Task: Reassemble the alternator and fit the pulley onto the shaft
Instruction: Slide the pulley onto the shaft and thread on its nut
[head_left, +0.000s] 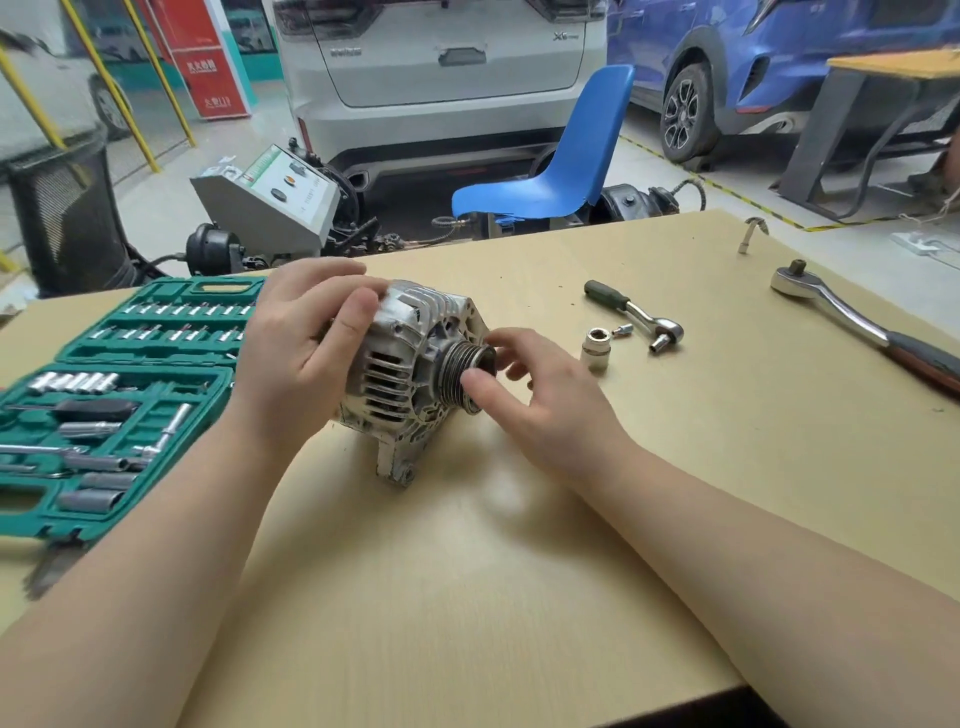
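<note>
A silver alternator (402, 364) lies on its side on the tan table (467, 571), its shaft end facing right. A dark grooved pulley (462, 366) sits on that end. My left hand (296, 353) grips the rear of the alternator housing, fingers curled over the top. My right hand (535, 395) is at the pulley's outer face, with thumb and fingertips around its rim. The shaft tip is hidden behind my fingers.
An open green socket set case (119, 395) lies at the left. To the right lie a loose socket (596, 349), a small bit (622, 329), a small ratchet (636, 314) and a large ratchet (852, 317). A blue chair (561, 166) stands behind the table.
</note>
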